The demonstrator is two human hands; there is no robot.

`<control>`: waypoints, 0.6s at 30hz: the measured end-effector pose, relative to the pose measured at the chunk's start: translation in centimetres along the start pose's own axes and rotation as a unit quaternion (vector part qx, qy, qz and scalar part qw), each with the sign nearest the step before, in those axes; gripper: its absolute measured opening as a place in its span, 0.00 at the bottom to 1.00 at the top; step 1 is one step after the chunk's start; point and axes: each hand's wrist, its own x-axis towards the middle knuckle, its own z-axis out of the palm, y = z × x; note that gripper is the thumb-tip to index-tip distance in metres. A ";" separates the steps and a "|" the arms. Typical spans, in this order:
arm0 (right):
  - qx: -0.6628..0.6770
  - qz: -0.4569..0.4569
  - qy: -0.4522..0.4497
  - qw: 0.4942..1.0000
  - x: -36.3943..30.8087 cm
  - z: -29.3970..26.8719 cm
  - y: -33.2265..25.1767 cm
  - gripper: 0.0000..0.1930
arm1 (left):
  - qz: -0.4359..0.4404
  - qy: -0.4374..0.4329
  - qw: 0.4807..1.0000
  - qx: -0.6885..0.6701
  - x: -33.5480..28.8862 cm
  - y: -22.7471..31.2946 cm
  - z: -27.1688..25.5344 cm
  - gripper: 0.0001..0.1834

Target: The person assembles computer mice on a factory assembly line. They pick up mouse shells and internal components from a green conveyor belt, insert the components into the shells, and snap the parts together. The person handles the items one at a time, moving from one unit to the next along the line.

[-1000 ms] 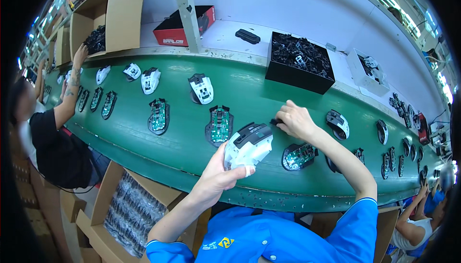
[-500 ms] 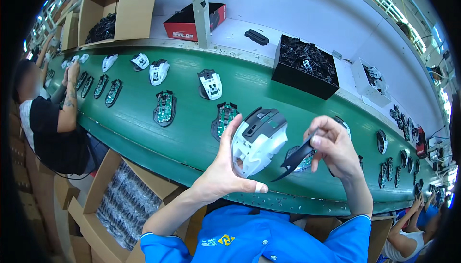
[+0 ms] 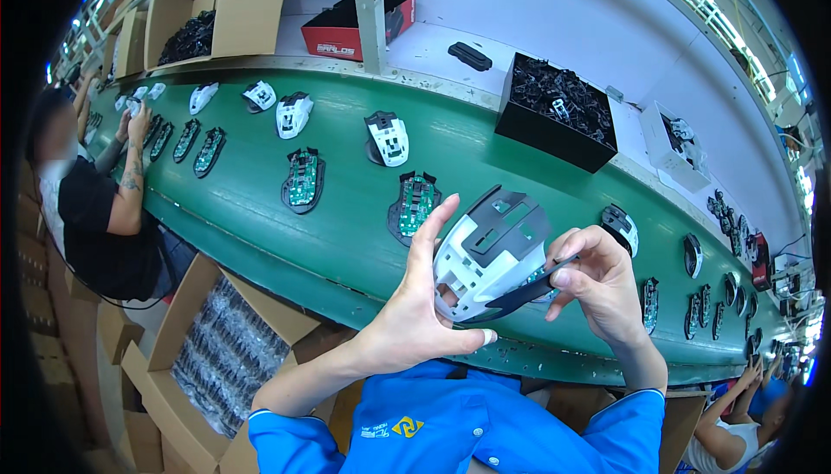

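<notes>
My left hand (image 3: 415, 314) grips a white and dark grey mouse shell (image 3: 491, 245) between thumb and fingers, tilted above the green belt. In my right hand (image 3: 597, 279), thumb and fingers pinch the end of a thin black curved side piece (image 3: 524, 296). That piece lies along the shell's lower right side; whether it is seated there I cannot tell. Beyond my left fingertips rests a mouse base with a green circuit board (image 3: 419, 204). Another board is mostly hidden behind the shell and the black piece. Past my right hand sits another white and dark mouse shell (image 3: 620, 228).
Mouse shells (image 3: 387, 138) and circuit-board bases (image 3: 303, 180) line the green belt (image 3: 363, 240). A black box of small dark parts (image 3: 554, 149) stands at its far edge, near a red box (image 3: 333, 41). A carton (image 3: 186, 396) is at lower left. Co-workers (image 3: 104, 184) sit along the belt.
My right hand has brought the black side piece up against the shell's lower right side. The shell has shifted slightly right and turned in my left hand.
</notes>
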 end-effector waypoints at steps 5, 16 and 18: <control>-0.015 -0.017 0.006 1.000 0.0 0.2 0.2 0.11 | 0.014 0.023 0.999 0.029 -0.1 -0.3 0.2 0.60; -0.067 -0.102 0.016 0.992 0.1 0.3 0.7 0.13 | 0.031 0.056 0.985 0.161 -0.6 -0.6 0.4 0.49; -0.051 -0.097 0.021 0.994 0.2 0.3 0.8 0.14 | 0.029 0.063 0.982 0.175 -0.6 -0.3 0.4 0.47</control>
